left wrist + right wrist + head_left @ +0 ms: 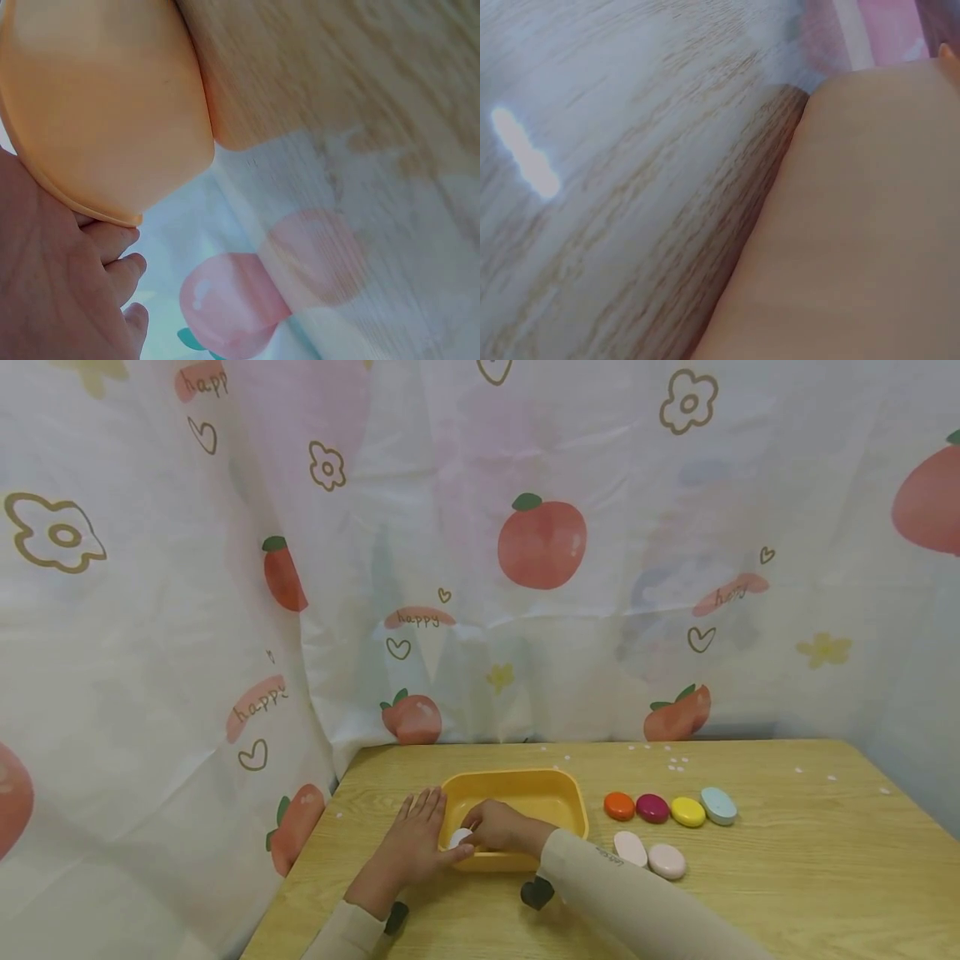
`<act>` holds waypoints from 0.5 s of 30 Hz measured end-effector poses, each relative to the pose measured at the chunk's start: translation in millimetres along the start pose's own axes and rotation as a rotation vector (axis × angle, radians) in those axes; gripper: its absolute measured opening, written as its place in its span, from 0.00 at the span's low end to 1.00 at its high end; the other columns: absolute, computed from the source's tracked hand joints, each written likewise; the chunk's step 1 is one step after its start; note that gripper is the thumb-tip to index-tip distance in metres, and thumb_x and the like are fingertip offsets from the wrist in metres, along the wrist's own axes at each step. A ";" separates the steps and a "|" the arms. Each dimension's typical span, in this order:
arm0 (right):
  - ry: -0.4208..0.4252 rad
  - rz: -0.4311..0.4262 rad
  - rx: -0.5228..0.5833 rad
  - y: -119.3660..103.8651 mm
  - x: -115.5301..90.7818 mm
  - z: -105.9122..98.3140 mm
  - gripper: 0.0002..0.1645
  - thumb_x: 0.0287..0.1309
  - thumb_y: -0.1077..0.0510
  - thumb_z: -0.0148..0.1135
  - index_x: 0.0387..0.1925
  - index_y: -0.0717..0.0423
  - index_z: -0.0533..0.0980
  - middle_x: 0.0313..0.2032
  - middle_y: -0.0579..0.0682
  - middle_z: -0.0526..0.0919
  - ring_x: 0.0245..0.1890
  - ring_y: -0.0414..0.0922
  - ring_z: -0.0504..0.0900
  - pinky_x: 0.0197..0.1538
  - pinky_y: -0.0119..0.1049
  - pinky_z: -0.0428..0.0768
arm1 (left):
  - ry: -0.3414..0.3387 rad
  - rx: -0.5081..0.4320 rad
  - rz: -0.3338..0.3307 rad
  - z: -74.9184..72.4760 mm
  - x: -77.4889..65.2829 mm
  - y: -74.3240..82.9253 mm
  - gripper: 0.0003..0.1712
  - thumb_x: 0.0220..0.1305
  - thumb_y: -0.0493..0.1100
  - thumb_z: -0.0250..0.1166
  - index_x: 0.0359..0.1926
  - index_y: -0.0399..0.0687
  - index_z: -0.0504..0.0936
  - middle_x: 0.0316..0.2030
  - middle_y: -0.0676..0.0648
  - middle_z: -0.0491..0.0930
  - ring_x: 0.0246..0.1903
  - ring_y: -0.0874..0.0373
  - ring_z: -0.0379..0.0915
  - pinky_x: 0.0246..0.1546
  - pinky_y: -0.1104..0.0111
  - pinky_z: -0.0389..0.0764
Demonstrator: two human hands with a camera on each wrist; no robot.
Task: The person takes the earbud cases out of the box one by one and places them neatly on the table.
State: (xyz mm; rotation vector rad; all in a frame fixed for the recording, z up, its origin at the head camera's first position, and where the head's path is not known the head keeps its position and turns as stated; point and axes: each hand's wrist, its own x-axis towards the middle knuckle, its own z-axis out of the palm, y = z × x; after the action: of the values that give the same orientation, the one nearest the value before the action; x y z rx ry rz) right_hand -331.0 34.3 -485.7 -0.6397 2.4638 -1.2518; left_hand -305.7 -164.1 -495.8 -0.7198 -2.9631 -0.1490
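Note:
A yellow rectangular tub [513, 778] stands on the wooden table. My left hand [414, 850] rests on its left rim with the fingers extended, and the thumb lies along the front rim. In the left wrist view those fingers [112, 277] touch the edge of the tub [112, 105]. Reaching inside at the left front corner, my right hand [495, 825] has its fingers curled down at a smooth white rounded piece [460, 837] and seems to pinch it. Its fingertips are partly hidden. The right wrist view shows only the tub's outer wall [847, 217] and the table.
Right of the tub lie smooth oval pieces: orange [619, 806], magenta [652, 808], yellow [687, 812] and pale blue [718, 806] in a row. Two pale pink ones [630, 848] lie in front, close to the right sleeve. A fruit-print curtain [465, 677] hangs behind the table.

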 end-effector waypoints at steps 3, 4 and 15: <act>-0.002 -0.010 0.006 0.0 0.1 -0.5 0.16 0.52 0.62 0.71 0.44 0.66 0.82 0.37 0.51 0.84 0.33 0.43 0.80 0.37 0.37 0.81 | 0.003 0.000 0.000 0.4 -0.2 0.0 0.64 0.57 0.84 0.36 0.75 0.35 0.51 0.74 0.38 0.47 0.73 0.44 0.39 0.70 0.48 0.40; -0.004 -0.015 0.012 0.0 0.1 -0.7 0.17 0.52 0.63 0.71 0.44 0.66 0.82 0.37 0.51 0.84 0.33 0.43 0.79 0.36 0.37 0.80 | 0.004 0.000 0.000 0.6 -0.2 -0.2 0.64 0.57 0.84 0.36 0.75 0.36 0.51 0.74 0.38 0.47 0.73 0.44 0.39 0.70 0.48 0.40; -0.045 -0.026 0.107 2.4 1.0 1.2 0.16 0.52 0.68 0.67 0.45 0.65 0.81 0.33 0.51 0.83 0.30 0.44 0.78 0.36 0.37 0.80 | 0.003 0.012 0.000 -0.2 -1.0 1.1 0.65 0.57 0.84 0.35 0.75 0.35 0.51 0.74 0.38 0.47 0.73 0.44 0.39 0.70 0.48 0.40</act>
State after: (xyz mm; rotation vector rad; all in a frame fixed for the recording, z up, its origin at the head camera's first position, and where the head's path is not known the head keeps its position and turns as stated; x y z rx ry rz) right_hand -331.9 34.2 -488.4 -0.6657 2.3414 -1.3533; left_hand -304.4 -163.6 -495.6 -0.7177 -2.9581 -0.1328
